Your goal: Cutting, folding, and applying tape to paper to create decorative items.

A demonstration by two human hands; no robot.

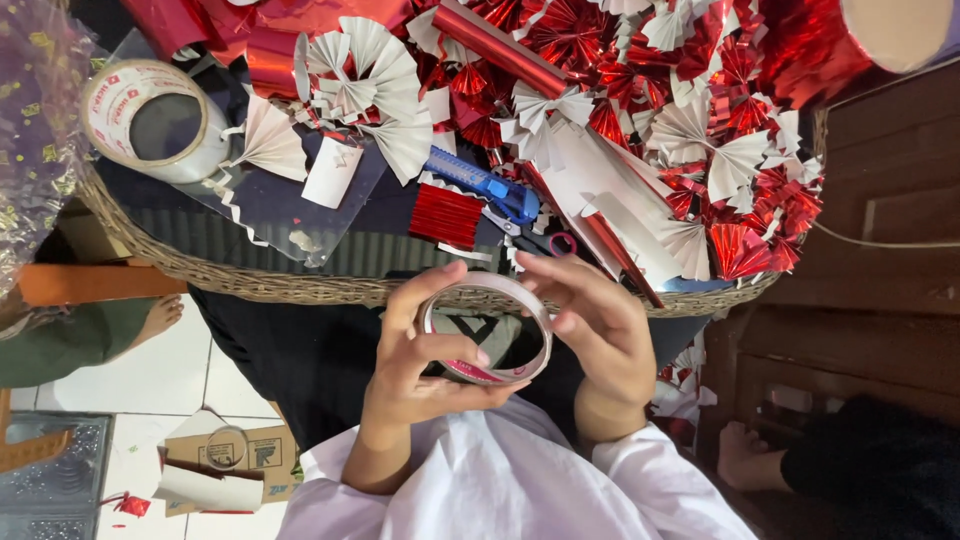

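Counted in view: 2 tape rolls, 1 held (487,330), 1 on the tray (155,120); 1 blue utility knife (485,183); 1 scissors (535,238); 1 wicker tray (300,285); 2 hands.

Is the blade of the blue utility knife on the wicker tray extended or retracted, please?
Cannot tell. The blue utility knife lies flat on the wicker tray, but its tip is hidden among the scissors and paper.

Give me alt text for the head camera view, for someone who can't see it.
Both hands, left hand and right hand, hold a nearly spent clear tape roll over the lap. Beyond it, a woven wicker tray holds folded red and white paper fans, a blue utility knife and a larger tape roll.
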